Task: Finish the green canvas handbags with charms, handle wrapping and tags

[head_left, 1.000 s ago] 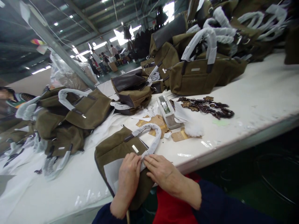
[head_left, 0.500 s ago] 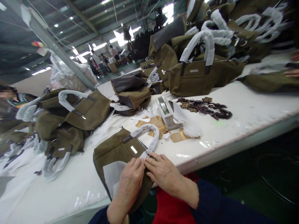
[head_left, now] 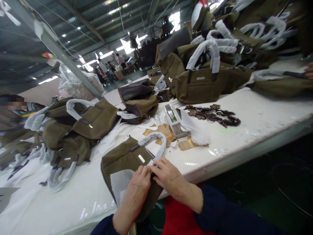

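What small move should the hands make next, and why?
Probably ease the right hand slightly aside to check the near end of the white-wrapped handle: this hand and the left hand meet there and hide it, while the far end shows plainly on the olive bag.

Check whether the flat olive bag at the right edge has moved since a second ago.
Yes: judged against the dark beaded cluster on the table, the flat olive bag now lies behind it to the right, where bare table showed then.
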`<state>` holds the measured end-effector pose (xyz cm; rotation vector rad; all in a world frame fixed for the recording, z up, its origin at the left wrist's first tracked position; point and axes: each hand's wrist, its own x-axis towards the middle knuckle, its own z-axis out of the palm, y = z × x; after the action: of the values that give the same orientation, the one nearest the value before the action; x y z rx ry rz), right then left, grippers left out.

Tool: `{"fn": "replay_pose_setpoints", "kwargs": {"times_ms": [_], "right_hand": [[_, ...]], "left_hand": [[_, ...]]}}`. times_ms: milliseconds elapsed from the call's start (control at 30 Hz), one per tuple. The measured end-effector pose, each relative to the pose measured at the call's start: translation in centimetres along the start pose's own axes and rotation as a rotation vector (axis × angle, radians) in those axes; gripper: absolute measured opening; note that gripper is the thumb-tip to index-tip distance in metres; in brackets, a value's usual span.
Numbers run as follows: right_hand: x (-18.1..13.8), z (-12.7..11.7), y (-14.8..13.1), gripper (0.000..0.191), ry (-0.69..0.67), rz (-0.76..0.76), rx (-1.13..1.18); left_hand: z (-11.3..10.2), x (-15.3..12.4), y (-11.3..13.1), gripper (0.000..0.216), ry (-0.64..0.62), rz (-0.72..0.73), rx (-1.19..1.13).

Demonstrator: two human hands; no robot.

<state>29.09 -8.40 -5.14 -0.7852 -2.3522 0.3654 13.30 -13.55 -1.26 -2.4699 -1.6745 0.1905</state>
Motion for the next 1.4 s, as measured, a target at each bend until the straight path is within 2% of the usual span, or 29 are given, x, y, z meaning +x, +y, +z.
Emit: {"fn": "replay_pose_setpoints", "kwargs": {"times_ms": [167,400,500,600,700,767,867,933,1000,1067,1167,1400], "right_hand": [[1.6,0.7,-0.2,0.007,-0.049,-0.008,-0.13],[3.0,0.6,0.1,0.012,-0.041,-0.073,-0.124],[3.1,0.4,0.6,0.015,-0.048,-0.109,-0.082],[2.8,0.2,1.1,0.015,-0.036,-0.148,-0.057],[2.4,0.2,1.5,0.018,0.015,-0.19,-0.038],[2.1,0.2,1.6,0.02,0.054,-0.209,-0.026],[1.9,0.0,1.7,0.021,0.1,-0.228,0.004],[1.8,-0.2,1.7,0.021,0.122,-0.233,0.027],[1.8,-0.5,1.7,0.02,0.133,-0.241,0.04],[1.8,-0.8,1.9,0.019,0.131,-0.259,0.042],[1.9,-1.0,2.3,0.021,0.126,-0.285,0.046],[1.5,0.0,3.0,0.019,0.154,-0.285,0.073]], "left_hand": [[-0.9,-0.1,-0.2,0.019,0.046,-0.047,-0.114],[-0.5,-0.2,0.2,0.019,0.134,-0.151,-0.269],[-1.7,-0.3,0.0,0.018,0.119,-0.21,-0.394],[-4.9,-0.2,-2.1,0.012,0.053,-0.226,-0.676],[-8.0,0.3,-6.2,0.025,0.078,-0.317,-0.914],[-8.7,0.8,-8.9,0.03,-0.01,-0.396,-1.078],[-7.7,1.5,-10.6,0.038,-0.315,-0.487,-1.421],[-6.3,1.6,-9.9,0.038,-0.463,-0.493,-1.555],[-4.8,1.6,-8.4,0.035,-0.527,-0.463,-1.643],[-3.5,1.6,-6.9,0.03,-0.509,-0.471,-1.735],[-1.8,1.7,-5.3,0.029,-0.399,-0.563,-1.808],[0.9,2.1,-3.2,0.043,-0.261,-0.722,-1.848]]}}
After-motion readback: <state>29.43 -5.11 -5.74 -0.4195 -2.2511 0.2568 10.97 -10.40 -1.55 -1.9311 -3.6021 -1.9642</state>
